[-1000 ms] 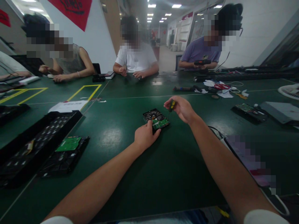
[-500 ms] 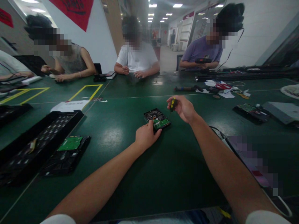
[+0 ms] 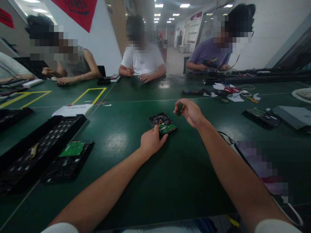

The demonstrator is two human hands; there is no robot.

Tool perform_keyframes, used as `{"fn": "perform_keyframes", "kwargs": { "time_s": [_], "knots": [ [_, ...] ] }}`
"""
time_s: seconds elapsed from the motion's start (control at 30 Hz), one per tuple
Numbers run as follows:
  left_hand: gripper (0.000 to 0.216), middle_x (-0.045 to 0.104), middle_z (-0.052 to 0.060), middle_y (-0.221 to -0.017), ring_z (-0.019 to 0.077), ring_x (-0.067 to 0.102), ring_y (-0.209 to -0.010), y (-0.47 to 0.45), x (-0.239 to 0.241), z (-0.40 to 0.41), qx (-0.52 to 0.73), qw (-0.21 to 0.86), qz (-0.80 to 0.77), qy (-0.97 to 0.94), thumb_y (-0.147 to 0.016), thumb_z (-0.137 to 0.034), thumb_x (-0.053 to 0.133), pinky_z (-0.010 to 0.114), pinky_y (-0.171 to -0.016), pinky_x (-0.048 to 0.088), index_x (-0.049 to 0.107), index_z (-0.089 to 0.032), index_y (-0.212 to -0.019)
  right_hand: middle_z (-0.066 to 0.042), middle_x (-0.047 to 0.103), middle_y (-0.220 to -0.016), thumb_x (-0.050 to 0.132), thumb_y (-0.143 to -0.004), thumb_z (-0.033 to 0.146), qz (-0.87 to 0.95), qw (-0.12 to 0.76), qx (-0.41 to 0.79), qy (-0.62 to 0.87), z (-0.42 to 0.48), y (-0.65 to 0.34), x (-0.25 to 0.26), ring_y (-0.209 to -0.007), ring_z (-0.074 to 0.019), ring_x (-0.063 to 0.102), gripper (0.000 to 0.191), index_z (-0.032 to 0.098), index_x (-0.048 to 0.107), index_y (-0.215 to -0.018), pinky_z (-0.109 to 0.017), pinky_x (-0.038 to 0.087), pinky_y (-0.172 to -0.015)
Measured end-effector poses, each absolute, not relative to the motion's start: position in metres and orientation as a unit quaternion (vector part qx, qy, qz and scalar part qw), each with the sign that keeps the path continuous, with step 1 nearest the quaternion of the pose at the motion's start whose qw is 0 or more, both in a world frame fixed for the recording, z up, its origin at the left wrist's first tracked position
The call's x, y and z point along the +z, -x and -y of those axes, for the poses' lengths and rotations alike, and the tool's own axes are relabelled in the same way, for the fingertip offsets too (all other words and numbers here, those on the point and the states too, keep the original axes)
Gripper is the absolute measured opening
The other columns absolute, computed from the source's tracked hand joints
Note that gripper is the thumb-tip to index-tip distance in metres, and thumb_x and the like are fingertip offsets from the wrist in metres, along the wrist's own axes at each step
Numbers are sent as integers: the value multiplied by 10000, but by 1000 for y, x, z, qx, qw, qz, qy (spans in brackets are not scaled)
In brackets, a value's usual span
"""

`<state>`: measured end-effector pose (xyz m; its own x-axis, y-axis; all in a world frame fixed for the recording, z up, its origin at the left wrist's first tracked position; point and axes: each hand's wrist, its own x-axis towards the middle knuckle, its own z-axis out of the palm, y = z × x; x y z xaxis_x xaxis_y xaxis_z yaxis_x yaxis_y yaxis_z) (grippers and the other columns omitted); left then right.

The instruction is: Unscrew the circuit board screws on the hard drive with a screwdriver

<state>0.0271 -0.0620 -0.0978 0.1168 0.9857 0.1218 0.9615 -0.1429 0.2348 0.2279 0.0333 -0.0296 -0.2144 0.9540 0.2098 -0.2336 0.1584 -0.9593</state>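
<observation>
A small black hard drive [image 3: 162,123] with a green circuit board lies on the green table [image 3: 121,145] ahead of me. My left hand [image 3: 152,141] rests at its near edge, fingers curled against the drive and holding it down. My right hand [image 3: 190,112] hovers just right of and above the drive, fingers pinched round a small screwdriver [image 3: 180,108] with a dark and yellow handle. The screwdriver's tip is too thin to make out.
A black tray [image 3: 36,142] and another drive with a green board [image 3: 70,158] lie at the left. More drives [image 3: 261,116], scissors [image 3: 230,89] and scraps sit at the right. Three other people sit at the far side. A cable [image 3: 289,210] runs near my right forearm.
My right hand has turned the screwdriver's handle in its fingers, so less yellow shows now. My left hand and the drive have stayed put. The person at the far right raised a dark tool.
</observation>
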Motion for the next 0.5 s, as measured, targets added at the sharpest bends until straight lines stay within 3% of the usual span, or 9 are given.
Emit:
{"fn": "perform_keyframes", "kwargs": {
  "time_s": [0.23,0.5],
  "knots": [
    [537,764,117,-1064,317,746,-974,-27,-99,62,124,47,-655,-744,-1000,-631,455,382,-720,534,489,-191,-1305,-34,661,-762,588,-914,529,538,530,565,333,-36,-229,-33,-751,-187,642,354,219,738,-833,-337,535,-765],
    [539,766,111,-1069,323,750,-967,-26,-103,61,131,35,-650,-748,-996,-634,462,389,-708,539,494,-196,-1309,-14,672,-782,762,-811,472,528,546,550,348,-37,-226,-34,-751,-183,667,270,218,669,-817,-322,539,-749]
  ]
}}
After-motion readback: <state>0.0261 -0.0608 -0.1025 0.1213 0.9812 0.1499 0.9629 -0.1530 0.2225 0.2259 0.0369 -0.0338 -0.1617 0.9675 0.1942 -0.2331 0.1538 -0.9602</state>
